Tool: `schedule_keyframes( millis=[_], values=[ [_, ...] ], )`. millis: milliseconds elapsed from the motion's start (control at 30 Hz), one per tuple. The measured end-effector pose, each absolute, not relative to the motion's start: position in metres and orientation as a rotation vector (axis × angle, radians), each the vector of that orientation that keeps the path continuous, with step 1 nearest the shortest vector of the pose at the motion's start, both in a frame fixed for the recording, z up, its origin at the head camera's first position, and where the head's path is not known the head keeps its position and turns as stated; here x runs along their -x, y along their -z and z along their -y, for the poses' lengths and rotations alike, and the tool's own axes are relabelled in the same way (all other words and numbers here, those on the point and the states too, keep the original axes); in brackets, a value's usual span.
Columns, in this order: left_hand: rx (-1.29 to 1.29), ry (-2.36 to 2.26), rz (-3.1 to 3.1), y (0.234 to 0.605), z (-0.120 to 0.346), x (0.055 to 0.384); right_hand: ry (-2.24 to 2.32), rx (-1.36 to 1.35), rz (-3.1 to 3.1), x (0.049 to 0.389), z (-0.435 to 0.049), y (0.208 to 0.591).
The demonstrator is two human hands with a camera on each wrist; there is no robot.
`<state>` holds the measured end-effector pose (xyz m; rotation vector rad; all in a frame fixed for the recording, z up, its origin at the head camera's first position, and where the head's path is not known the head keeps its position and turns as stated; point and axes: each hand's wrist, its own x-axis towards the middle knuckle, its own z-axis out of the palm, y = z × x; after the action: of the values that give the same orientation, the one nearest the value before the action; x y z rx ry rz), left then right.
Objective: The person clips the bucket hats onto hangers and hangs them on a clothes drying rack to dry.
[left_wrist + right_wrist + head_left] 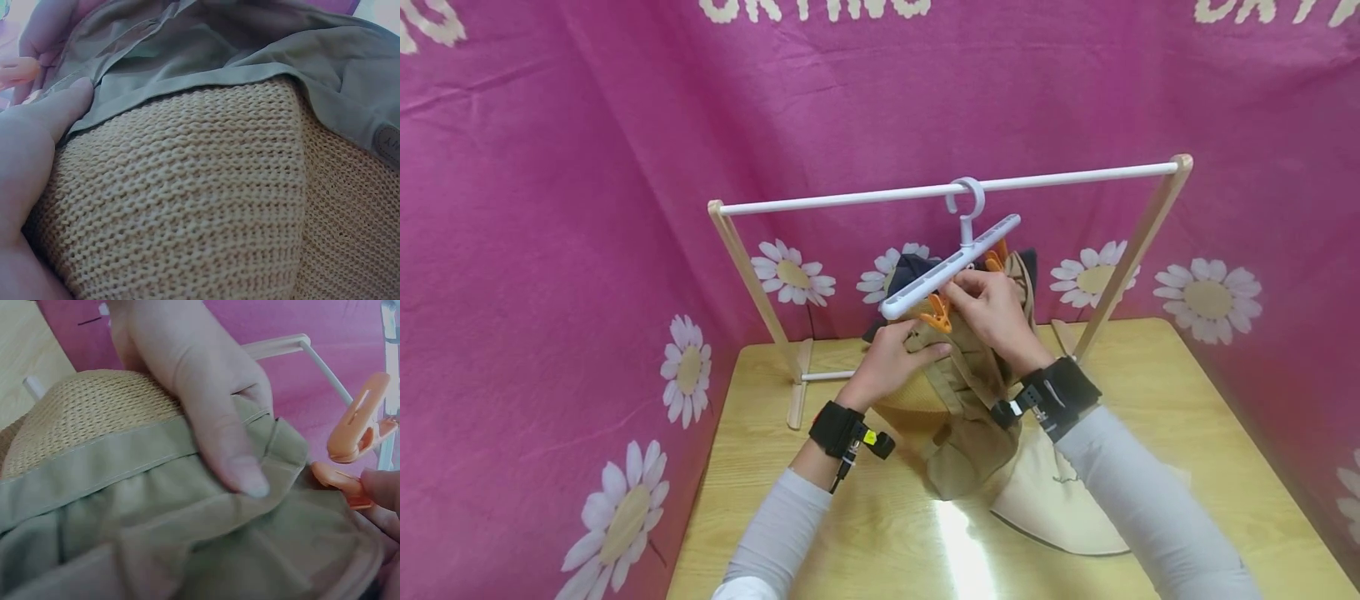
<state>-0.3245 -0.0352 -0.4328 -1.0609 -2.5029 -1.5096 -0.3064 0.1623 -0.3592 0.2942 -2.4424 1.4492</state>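
A khaki fabric hat (968,457) with a tan woven part (187,194) hangs below a white hanger (925,283). My left hand (891,364) pinches its khaki edge, the thumb lying on top of the cloth in the right wrist view. My right hand (996,321) is close by under the hanger bar, with thumb and finger pinching an orange clip (340,481) at the cloth's edge. A second orange clip (936,315) hangs near the hanger's front end, between the hands. Farther back along the bar is another orange clip (996,257).
The hanger hooks over the white rail (850,198) of a wooden-ended rack (1138,242). Dark navy cloth (910,271) shows behind the hanger. A cream hat (1067,508) lies on the wooden table (1180,400) under my right forearm. Pink curtain (625,167) surrounds the table.
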Motion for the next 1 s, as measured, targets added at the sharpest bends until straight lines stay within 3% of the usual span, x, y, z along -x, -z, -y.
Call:
schedule_keyframes(
  millis=[400,1000],
  values=[
    [1.16,1.652,2.487,0.425,0.04,0.333,-1.491,-0.264,2.527,0.307,-0.164,0.361],
    [1.075,1.585,2.716,0.415,0.039,0.349,-1.646,-0.238,2.541,0.31,-0.172,0.364]
  ],
)
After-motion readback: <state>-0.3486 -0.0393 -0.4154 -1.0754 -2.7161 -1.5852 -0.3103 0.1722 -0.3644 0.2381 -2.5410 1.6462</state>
